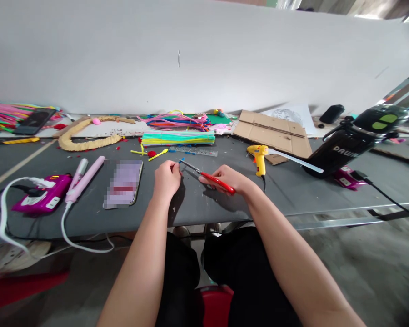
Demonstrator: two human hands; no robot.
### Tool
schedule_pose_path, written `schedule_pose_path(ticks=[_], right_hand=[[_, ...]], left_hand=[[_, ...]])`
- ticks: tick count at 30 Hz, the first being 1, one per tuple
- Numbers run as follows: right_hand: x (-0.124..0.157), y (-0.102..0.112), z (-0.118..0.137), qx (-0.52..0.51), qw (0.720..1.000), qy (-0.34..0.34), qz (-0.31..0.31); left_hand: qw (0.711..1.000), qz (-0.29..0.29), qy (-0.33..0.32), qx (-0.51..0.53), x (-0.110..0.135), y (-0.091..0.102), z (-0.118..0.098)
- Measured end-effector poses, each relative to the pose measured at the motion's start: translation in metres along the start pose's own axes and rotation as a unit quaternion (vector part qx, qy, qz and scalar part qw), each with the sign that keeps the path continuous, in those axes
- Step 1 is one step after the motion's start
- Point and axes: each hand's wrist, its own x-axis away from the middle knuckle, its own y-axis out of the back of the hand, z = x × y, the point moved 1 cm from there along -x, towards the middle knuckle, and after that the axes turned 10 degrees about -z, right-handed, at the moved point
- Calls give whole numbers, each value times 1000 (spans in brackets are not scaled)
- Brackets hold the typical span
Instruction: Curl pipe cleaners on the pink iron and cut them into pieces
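Note:
Over the middle of the grey table, my right hand (pixel 226 178) grips red-handled scissors (pixel 214 178), their metal blades pointing left. My left hand (pixel 167 178) is closed in a pinch at the blade tips. A short bit of blue pipe cleaner (pixel 181 160) shows at its fingertips, touching or very near the blades; the rest of it is hidden in the fingers. Just beyond lie a clear ruler (pixel 204 153), a red and yellow pipe cleaner piece (pixel 152 154) and a bundle of mint and yellow pipe cleaners (pixel 179 137).
A yellow glue gun (pixel 258 159) with a long glue stick lies to the right, before cardboard (pixel 274 132) and a black bottle (pixel 351 141). Leftward are a phone (pixel 124 184), a pink hair straightener (pixel 85 179) and a purple power strip (pixel 44 195) with trailing cables. A white panel rises behind.

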Motion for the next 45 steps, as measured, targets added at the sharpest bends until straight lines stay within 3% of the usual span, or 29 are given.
schedule_pose_path(ticks=[9,15,45], right_hand=[[-2,-2,-6,-33,998,-34,31],[3,2,-4,-24,999,-10,36],[2,-1,-5,-7,999,19,25]], left_hand=[[1000,-32,-2,-1,-2,5,5],[999,-21,29,18,-2,3,-4],[1000,3,1,27,-1,-6,-12]])
